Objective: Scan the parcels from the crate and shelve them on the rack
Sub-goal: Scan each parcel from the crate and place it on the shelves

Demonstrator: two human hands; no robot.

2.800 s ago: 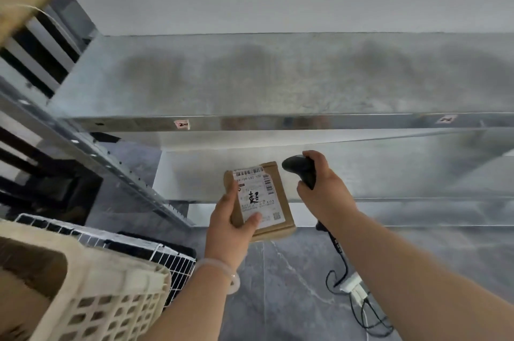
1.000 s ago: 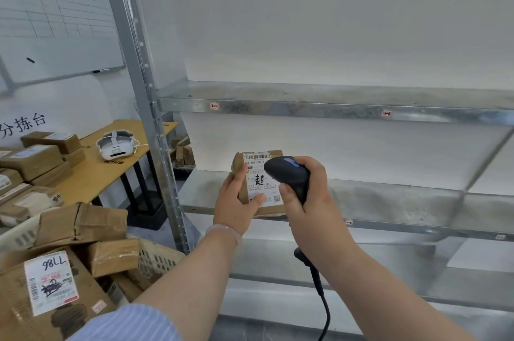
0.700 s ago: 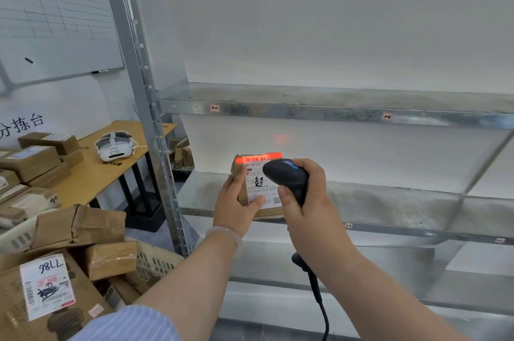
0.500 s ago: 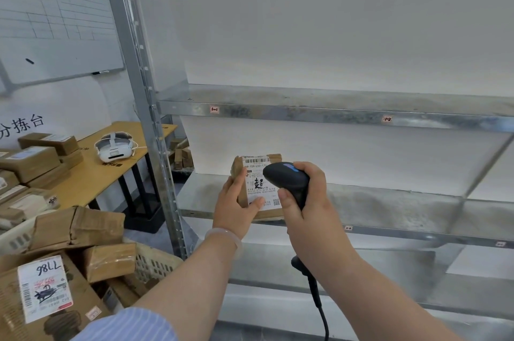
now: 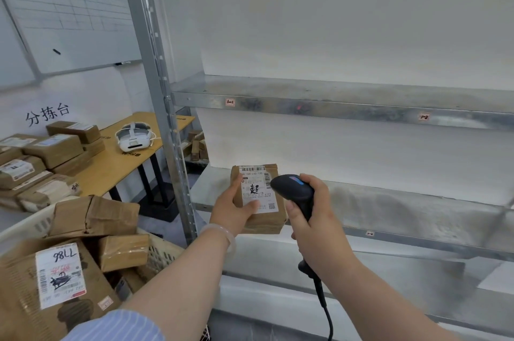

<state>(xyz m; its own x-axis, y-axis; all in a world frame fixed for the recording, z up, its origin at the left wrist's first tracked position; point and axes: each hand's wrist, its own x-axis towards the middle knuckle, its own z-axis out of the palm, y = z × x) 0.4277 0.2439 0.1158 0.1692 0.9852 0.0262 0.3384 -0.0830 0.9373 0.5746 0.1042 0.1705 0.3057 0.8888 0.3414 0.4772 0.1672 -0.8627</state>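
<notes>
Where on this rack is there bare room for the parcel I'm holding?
The upper galvanised steel shelf is bare from the grey upright post rightward. The middle steel shelf is bare right of the black handheld scanner. Crowded: the cream plastic crate, heaped with brown parcels, and the left end of the wooden table.
</notes>
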